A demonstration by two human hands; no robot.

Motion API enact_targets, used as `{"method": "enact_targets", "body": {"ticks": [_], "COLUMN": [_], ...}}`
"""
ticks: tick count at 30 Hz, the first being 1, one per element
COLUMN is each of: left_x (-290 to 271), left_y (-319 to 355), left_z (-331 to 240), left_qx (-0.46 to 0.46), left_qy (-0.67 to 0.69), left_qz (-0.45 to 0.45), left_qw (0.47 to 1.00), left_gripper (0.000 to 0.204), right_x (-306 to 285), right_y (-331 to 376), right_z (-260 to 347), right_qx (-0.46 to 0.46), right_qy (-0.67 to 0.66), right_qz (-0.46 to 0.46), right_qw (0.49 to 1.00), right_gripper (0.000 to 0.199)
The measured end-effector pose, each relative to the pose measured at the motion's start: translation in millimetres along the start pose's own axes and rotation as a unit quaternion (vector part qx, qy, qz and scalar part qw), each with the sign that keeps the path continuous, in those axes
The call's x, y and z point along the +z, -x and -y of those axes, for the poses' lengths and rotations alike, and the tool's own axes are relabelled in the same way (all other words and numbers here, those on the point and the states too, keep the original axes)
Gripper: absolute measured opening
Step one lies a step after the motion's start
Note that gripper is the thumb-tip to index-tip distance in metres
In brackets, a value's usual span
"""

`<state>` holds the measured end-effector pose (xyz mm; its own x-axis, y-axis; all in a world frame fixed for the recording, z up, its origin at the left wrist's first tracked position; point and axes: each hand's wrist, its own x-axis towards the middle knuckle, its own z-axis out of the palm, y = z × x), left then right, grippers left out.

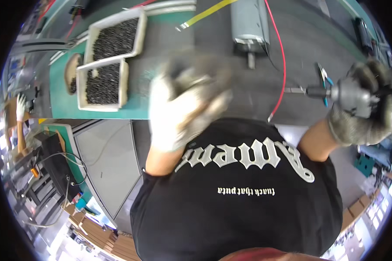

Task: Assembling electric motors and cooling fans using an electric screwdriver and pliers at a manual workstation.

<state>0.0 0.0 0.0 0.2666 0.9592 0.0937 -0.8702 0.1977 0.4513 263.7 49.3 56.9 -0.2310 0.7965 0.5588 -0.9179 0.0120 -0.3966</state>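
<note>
My right hand (366, 104), in a grey-white work glove, is closed around a grey power screwdriver (352, 96). Its black chuck and thin metal bit point left over the dark bench. My left hand (185, 108), in a white glove with dark, soiled fingers, is raised above the bench near the middle. Motion smears its fingers and the dark area beside them, so whether it holds anything is unclear. To its left stand two white trays, a far one (140, 32) and a near one (124, 85), both filled with small dark screw-like pieces (103, 85).
A grey cylinder (250, 21) with a short shaft is at the far middle. A red cable (283, 65) runs beside it; a yellow strap (207, 14) lies left. Blue-handled pliers (324, 80) rest near the screwdriver. A round dish (69, 71) adjoins the trays. Another person's gloved hand (21, 106) shows far left.
</note>
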Motion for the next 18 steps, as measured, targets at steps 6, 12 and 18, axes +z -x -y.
{"method": "enact_targets", "body": {"ticks": [6, 12, 18], "left_x": [-17, -19, -21], "left_y": [6, 8, 11], "left_z": [55, 62, 66], "left_qx": [-0.120, -0.117, -0.064], "left_qy": [0.091, 0.079, -0.058], "left_qz": [0.026, 0.024, -0.044], "left_qw": [0.988, 0.990, 0.995], "left_gripper": [0.042, 0.038, 0.031], "right_x": [2, 2, -1], "right_y": [23, 35, 39], "right_z": [-32, -41, -39], "right_qx": [-0.010, -0.007, 0.014], "right_qy": [0.053, 0.070, 0.080], "right_qz": [-0.059, -0.062, -0.065], "right_qw": [0.997, 0.996, 0.995], "right_gripper": [0.041, 0.036, 0.031]}}
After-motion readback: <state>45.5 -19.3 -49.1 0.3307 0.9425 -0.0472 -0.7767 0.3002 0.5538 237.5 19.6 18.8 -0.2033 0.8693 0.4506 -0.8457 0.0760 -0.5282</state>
